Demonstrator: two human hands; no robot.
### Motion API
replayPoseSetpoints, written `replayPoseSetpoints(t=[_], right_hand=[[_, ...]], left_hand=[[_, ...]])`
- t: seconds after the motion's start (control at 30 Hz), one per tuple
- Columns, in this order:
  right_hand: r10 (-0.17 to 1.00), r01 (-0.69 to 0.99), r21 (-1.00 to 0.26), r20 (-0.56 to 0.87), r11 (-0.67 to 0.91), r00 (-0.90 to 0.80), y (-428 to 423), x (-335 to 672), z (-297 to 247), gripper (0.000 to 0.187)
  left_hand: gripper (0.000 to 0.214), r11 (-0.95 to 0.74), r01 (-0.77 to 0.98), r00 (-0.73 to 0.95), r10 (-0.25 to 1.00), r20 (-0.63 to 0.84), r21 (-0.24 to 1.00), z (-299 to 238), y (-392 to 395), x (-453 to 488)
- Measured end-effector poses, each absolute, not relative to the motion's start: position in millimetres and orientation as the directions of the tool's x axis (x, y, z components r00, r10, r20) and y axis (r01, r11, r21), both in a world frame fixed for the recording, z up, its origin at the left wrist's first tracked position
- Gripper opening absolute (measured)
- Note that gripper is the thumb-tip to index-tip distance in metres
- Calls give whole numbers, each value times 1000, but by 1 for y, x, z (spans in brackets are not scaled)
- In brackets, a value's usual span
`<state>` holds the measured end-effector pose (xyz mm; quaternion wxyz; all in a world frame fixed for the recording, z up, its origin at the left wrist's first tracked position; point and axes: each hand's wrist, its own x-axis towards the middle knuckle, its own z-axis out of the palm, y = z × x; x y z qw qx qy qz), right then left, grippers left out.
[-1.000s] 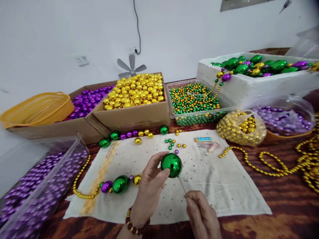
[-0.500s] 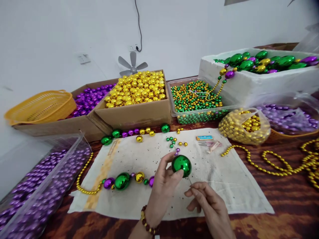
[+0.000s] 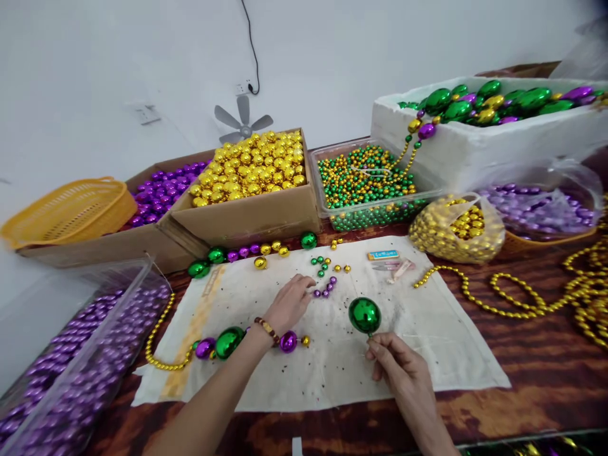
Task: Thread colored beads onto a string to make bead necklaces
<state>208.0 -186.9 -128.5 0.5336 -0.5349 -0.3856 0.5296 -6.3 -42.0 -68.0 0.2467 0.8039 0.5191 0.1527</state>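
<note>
My right hand [image 3: 401,367] pinches a thread just below a big shiny green bead [image 3: 365,315], which stands up from the fingertips; a thin line rises above it. My left hand [image 3: 291,301] reaches over the white cloth [image 3: 266,386], fingers extended and apart, its fingertips beside several small purple beads [image 3: 325,292]. Whether it touches one I cannot tell. Beneath my left wrist lies a strung row of beads, with a large green bead [image 3: 228,342] and a purple bead [image 3: 287,342] showing. Small green beads [image 3: 322,263] and gold beads [image 3: 337,268] lie beyond.
Cardboard boxes of gold balls [image 3: 251,168] and purple balls [image 3: 166,190] stand behind, near a clear bin of small beads [image 3: 365,180] and a white foam box [image 3: 427,149]. A gold bead chain [image 3: 513,307] trails at right. A clear purple-bead tub [image 3: 80,373] is left.
My left hand has let go of the big green bead and moved left to the small purple beads. My right hand now holds directly under the green bead, slightly farther right.
</note>
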Motion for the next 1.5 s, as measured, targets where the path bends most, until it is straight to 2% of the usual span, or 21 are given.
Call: replayPoseSetpoints(t=[0.1, 0.2, 0.27, 0.33, 0.4, 0.43, 0.47, 0.53, 0.6, 0.67, 0.8, 0.93, 1.5], right_hand=[[979, -117, -983, -156, -140, 133, -187, 206, -129, 28], [981, -87, -985, -158, -149, 116, -188, 206, -128, 29], [981, -72, -985, -167, -160, 103, -188, 206, -127, 29], [982, -67, -984, -173, -167, 79, -188, 204, -127, 31], [984, -66, -984, -170, -167, 48, -189, 202, -127, 31], [985, -64, -984, -167, -165, 36, -189, 201, -126, 32], [986, -60, -985, -165, -163, 28, -189, 200, -125, 32], [987, -41, -987, -157, -156, 18, -190, 199, -123, 32], [990, -24, -989, -144, -144, 10, -191, 199, -120, 33], [990, -18, -990, -140, -140, 8, -192, 200, -118, 35], [981, -68, -979, -194, -193, 9, -196, 200, -113, 40], [976, -106, -971, -216, -216, -9, -198, 200, -106, 38], [976, -8, -978, -209, -210, -69, -200, 211, -109, 34]], left_hand=[[20, -408, 734, 486, 874, -1, 543, -77, -36, -2], [12, -427, 712, 504, 863, 17, 557, -80, -34, 3], [7, -374, 687, 460, 887, 26, 623, -78, -32, 3], [5, -215, 603, 342, 940, -6, 768, -73, -31, 3], [12, 25, 358, 240, 963, -119, 933, -66, -33, 4], [16, 144, 183, 233, 955, -185, 973, -61, -37, 5], [20, 246, 4, 256, 937, -239, 969, -57, -41, 7], [23, 383, -273, 325, 900, -290, 883, -50, -50, 11], [22, 444, -413, 359, 882, -306, 795, -46, -59, 15], [20, 464, -480, 362, 878, -314, 744, -45, -65, 19], [16, 456, -541, 346, 886, -307, 707, -49, -68, 20], [17, 419, -551, 322, 905, -280, 722, -49, -70, 20], [26, 379, -434, 363, 904, -226, 817, -44, -73, 23]])
